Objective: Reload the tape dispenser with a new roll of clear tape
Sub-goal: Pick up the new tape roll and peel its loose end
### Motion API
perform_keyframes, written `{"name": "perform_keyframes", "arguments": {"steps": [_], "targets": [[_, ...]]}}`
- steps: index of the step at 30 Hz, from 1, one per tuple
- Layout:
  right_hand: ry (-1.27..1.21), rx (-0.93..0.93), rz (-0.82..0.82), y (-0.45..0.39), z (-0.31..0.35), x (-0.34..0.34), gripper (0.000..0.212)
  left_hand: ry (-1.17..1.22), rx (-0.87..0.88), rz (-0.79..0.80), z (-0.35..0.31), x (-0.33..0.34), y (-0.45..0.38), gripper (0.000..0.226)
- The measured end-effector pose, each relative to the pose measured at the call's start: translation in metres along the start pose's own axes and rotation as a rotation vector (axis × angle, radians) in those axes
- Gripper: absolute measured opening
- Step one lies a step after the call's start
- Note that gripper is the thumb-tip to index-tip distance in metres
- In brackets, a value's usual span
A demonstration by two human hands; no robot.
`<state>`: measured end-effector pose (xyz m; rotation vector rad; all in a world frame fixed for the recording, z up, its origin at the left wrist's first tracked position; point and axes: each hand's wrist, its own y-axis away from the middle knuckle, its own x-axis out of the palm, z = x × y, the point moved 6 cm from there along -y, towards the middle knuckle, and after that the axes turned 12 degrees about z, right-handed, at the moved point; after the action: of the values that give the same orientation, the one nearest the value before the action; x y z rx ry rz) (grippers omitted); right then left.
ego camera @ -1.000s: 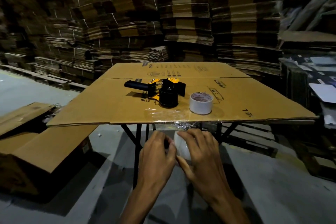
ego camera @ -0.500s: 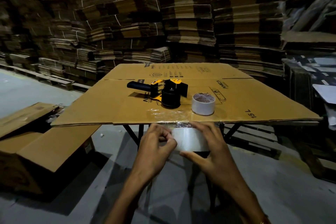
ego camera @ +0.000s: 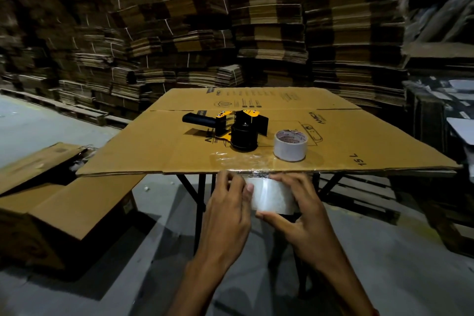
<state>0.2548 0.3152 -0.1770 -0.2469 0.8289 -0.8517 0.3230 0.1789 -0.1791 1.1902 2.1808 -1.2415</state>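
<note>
A roll of clear tape (ego camera: 272, 195) sits in both my hands just below the table's near edge. My right hand (ego camera: 302, 215) grips it from the right and underneath, thumb along its lower rim. My left hand (ego camera: 228, 202) pinches at the roll's left side with its fingertips. The black and yellow tape dispenser (ego camera: 230, 128) lies on its side on the cardboard-covered table (ego camera: 359, 141), handle pointing left. A second, smaller roll (ego camera: 289, 146) with a printed core stands beside the dispenser, to its right.
Crinkled clear tape (ego camera: 246, 161) is stuck along the table's near edge above my hands. An open cardboard box (ego camera: 64, 202) stands on the floor at left. Tall stacks of flattened cartons (ego camera: 256, 20) fill the background.
My hands have lifted the clear roll closer to the table's edge and turned it so that its broad side faces me. My left fingers now pick at its left side.
</note>
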Motion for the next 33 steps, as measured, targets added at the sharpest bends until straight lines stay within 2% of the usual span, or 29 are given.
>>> {"name": "perform_keyframes", "arguments": {"steps": [3,8,12,18,21,24,27,33], "targets": [[-0.012,0.006,-0.001,0.000,-0.001,0.000,0.059,-0.028,0.037,-0.009,-0.001,0.000,-0.003,0.032],[-0.046,0.018,0.018,0.000,-0.004,-0.002,0.060,0.134,0.100,0.017,0.004,0.000,-0.005,0.023],[-0.134,0.024,0.058,-0.002,-0.005,-0.004,0.056,0.251,0.079,0.051,0.006,-0.004,-0.005,0.021],[-0.414,0.056,0.091,-0.003,-0.012,0.001,0.052,0.648,0.002,0.079,0.009,-0.003,-0.003,0.025],[-0.419,0.067,0.090,-0.002,-0.012,0.001,0.055,0.839,-0.065,0.068,0.012,0.000,0.000,0.024],[-0.339,0.042,0.083,-0.002,-0.010,0.001,0.056,0.841,-0.115,0.024,0.019,0.003,0.005,0.030],[-0.259,0.036,0.080,-0.001,-0.005,0.002,0.055,0.756,-0.167,-0.058,0.024,0.002,0.009,0.022],[-0.055,0.010,0.038,-0.001,0.004,0.000,0.061,0.618,-0.181,-0.116,0.018,-0.006,0.009,0.038]]}}
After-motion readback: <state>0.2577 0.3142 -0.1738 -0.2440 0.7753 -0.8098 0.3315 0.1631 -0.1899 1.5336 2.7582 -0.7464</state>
